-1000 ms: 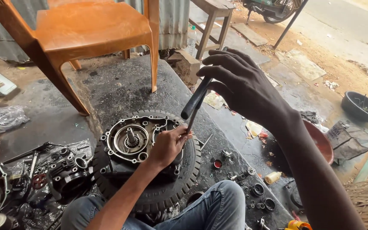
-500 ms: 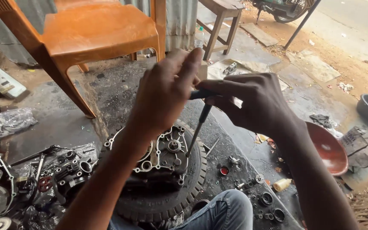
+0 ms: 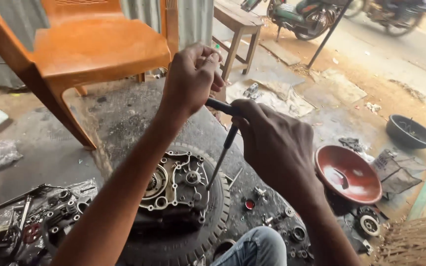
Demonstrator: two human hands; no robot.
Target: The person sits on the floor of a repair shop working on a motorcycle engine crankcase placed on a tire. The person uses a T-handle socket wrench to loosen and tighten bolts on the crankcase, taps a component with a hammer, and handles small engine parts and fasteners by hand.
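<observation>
A grey engine case [image 3: 178, 189] lies flat on a black tyre [image 3: 220, 216] on the ground. A dark T-handle driver [image 3: 224, 152] stands nearly upright over it, with its thin tip at the case's right edge. My right hand [image 3: 277, 145] grips the driver's handle from the right. My left hand [image 3: 191, 79] is closed as a fist just above the handle's top end, and my left forearm crosses over the left half of the case and hides it. Whether the fist touches the handle is unclear.
An orange plastic chair [image 3: 99, 47] stands behind the tyre, with a wooden stool [image 3: 237, 22] and a parked motorcycle [image 3: 301, 15] beyond. A red bowl [image 3: 346, 175] and black basin [image 3: 410, 132] sit right. Engine parts [image 3: 30, 216] lie left; small loose parts [image 3: 272, 216] by my knee [image 3: 257, 246].
My left hand has risen from the engine case to the driver's top end. The driver has swung from a raised slant to nearly upright, with its tip down at the case.
</observation>
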